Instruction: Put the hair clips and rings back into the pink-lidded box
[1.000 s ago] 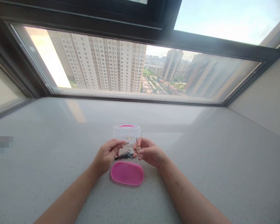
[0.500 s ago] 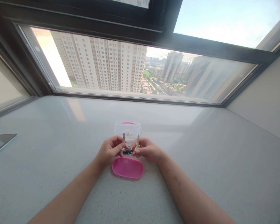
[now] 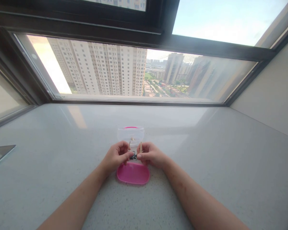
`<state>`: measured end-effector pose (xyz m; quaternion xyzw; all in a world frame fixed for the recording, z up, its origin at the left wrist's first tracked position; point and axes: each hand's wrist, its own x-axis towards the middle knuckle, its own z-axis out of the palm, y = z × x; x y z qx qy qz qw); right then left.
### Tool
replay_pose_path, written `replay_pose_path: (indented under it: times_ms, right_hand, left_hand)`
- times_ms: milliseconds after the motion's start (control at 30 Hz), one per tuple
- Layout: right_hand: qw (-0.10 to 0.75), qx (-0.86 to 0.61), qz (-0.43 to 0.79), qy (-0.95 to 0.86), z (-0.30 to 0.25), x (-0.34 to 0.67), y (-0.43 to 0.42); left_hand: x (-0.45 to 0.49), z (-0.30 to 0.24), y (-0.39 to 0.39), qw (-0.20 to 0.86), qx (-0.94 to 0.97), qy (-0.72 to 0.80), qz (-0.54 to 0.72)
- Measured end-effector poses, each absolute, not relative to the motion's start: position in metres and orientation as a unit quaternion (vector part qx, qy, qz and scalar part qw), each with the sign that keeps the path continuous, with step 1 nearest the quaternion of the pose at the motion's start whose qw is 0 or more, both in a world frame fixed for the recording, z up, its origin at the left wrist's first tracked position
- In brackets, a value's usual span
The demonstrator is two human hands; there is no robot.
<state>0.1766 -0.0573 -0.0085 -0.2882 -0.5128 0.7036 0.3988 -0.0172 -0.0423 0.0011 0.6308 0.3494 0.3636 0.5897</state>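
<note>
My left hand (image 3: 116,156) and my right hand (image 3: 150,155) meet at the middle of a pale stone sill, fingers pinched. Each pinches a thin metal piece that stands up: one (image 3: 129,144) at the left fingers, one (image 3: 140,147) at the right. Between the fingertips shows a small dark clip-like thing with metal rings (image 3: 134,156); I cannot make out exactly what it is. A clear plastic box (image 3: 131,133) stands open just behind the hands. Its pink oval lid (image 3: 133,173) lies flat in front of them.
The pale stone sill (image 3: 206,159) runs back to a large window with dark frames (image 3: 144,102). A wall (image 3: 273,89) closes the right side. A flat dark phone or tablet (image 3: 0,152) lies at the far left edge.
My hands have drawn closer together. The two metal pieces, earlier apart and tilted, now stand upright side by side. The dark clip between them is now mostly covered by the fingers.
</note>
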Motion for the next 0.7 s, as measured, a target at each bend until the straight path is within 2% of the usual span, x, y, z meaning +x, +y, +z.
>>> replay_pose_path:
  times_ms: [167, 467, 700]
  right_hand:
    - [0.395, -0.323, 0.691, -0.513, -0.0048, 0.1757, -0.06]
    - [0.396, -0.348, 0.673, -0.518, -0.0101, 0.1759, -0.0606]
    - [0.389, -0.337, 0.657, -0.551, -0.0075, 0.1781, -0.0625]
  left_hand:
    - [-0.0179, 0.0012, -0.0396, 0.585, 0.654, 0.35, 0.329]
    - [-0.0128, 0.0013, -0.0393, 0.586, 0.622, 0.397, 0.334]
    - [-0.0128, 0.0044, -0.041, 0.599, 0.618, 0.378, 0.342]
